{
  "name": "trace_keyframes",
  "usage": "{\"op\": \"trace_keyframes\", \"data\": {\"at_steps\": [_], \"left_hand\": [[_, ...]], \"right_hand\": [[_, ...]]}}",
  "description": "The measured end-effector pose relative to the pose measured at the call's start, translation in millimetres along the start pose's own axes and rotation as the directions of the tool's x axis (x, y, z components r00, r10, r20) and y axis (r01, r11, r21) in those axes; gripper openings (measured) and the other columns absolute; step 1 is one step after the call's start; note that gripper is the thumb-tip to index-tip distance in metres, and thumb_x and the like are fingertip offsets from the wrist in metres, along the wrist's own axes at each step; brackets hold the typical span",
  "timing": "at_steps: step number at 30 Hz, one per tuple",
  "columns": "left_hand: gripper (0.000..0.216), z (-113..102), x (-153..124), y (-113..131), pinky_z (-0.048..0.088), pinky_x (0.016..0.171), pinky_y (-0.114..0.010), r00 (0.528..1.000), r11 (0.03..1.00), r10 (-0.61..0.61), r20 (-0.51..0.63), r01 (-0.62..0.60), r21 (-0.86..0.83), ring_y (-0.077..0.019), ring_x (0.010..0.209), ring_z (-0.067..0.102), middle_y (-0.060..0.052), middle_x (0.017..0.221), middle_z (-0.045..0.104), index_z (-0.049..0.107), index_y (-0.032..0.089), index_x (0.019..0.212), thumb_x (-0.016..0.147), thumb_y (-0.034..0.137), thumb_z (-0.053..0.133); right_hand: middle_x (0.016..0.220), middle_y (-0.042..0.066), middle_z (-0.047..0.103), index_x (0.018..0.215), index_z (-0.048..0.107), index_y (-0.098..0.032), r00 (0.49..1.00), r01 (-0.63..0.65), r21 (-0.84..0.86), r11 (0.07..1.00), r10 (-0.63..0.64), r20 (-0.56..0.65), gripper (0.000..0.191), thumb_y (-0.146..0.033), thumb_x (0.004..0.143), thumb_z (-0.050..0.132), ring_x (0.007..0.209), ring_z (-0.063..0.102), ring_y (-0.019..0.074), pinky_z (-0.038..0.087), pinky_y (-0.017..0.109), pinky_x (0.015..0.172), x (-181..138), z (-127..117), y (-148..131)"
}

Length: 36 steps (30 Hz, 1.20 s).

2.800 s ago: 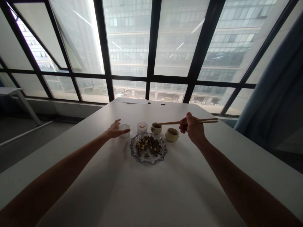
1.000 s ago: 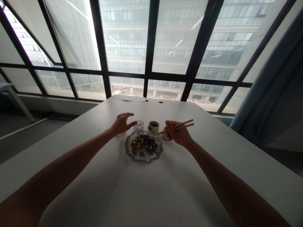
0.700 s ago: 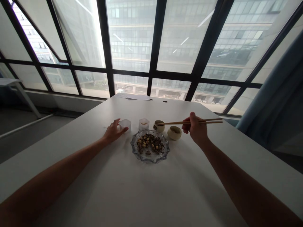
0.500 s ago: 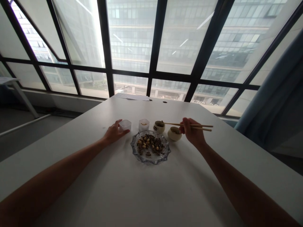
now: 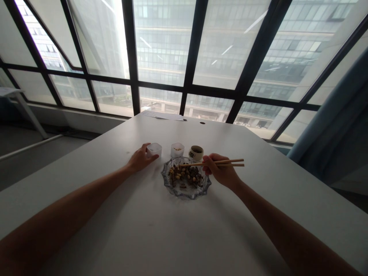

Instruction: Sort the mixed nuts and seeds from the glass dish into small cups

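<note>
My left hand (image 5: 143, 158) is wrapped round the side of a small translucent white cup (image 5: 155, 150), thumb in front and fingers behind. My right hand (image 5: 217, 167) grips a pair of wooden chopsticks (image 5: 230, 162), whose tips reach over the far left part of a scalloped glass dish (image 5: 185, 194). Dark-striped seeds and paler nuts (image 5: 186, 174) lie mixed in the dish. Whether the tips pinch a piece is too small to tell. Behind the dish stand a second white cup (image 5: 177, 150) with pale bits inside and a beige ceramic pot (image 5: 196, 152) with dark contents.
Everything stands on a white table (image 5: 172, 237). Papers (image 5: 163, 115) lie at its far edge, near two dark round holes. Black-framed windows rise beyond, and a blue curtain (image 5: 330, 126) hangs at the right.
My right hand has moved left and nearer, bringing the chopstick tips from the beige pot to over the glass dish. It now hides the second beige pot. My left hand keeps its hold.
</note>
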<state>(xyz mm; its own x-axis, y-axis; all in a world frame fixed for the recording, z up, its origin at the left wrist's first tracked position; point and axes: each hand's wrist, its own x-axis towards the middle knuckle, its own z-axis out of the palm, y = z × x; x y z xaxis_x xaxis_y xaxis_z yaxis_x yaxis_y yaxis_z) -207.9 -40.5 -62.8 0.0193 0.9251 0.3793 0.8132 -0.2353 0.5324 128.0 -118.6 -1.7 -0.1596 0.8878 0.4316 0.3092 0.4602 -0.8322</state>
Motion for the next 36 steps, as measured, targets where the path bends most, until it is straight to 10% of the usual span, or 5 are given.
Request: {"op": "trace_keyframes", "data": {"at_steps": [36], "left_hand": [[0.083,-2,-2,2,0.051,0.088,-0.041,1.000,0.999,0.009,0.021,-0.008,-0.031,-0.0301,0.095,0.068,-0.012,0.103,0.067,0.046,0.014,0.140,0.076,0.064,0.062]], "right_hand": [[0.042,0.003,0.059,0.060,0.063,-0.016,0.984,-0.121,-0.100,0.988,0.132,0.117,0.069,-0.084,0.072,0.058,0.032,0.051,0.0106,0.038,0.020,0.030,5,-34,-41]]}}
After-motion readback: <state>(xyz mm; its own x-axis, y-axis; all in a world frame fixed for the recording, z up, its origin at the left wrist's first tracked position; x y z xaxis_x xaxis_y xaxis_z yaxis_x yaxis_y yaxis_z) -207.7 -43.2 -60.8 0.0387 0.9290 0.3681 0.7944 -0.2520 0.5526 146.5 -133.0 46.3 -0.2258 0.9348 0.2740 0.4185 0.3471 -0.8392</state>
